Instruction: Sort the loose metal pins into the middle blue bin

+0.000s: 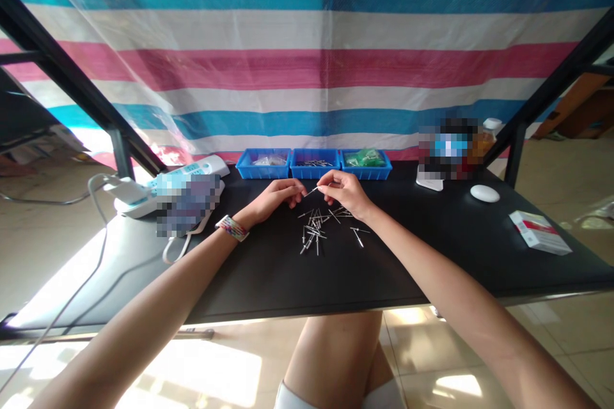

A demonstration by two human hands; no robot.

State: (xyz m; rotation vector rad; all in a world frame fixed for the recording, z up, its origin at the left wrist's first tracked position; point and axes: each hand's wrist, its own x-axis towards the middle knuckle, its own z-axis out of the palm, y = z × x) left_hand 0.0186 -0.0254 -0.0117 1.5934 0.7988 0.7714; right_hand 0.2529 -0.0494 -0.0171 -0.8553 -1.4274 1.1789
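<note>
Between my hands, just in front of the blue trays, is a thin silvery blind rivet. My right hand pinches one end of it between thumb and forefinger. At the other end, the closed fingertips of my left hand meet the rivet's tip. Below them a loose pile of blind rivets lies on the black tabletop, with a few apart to the right. Behind stand three blue trays: the left tray holds clear bags, the middle tray rivets, the right tray green bags.
A power strip with a white plug and cable, and a blurred phone-like object, lie at left. On the right are a white oval object, a small box and a bottle. A striped sheet hangs behind.
</note>
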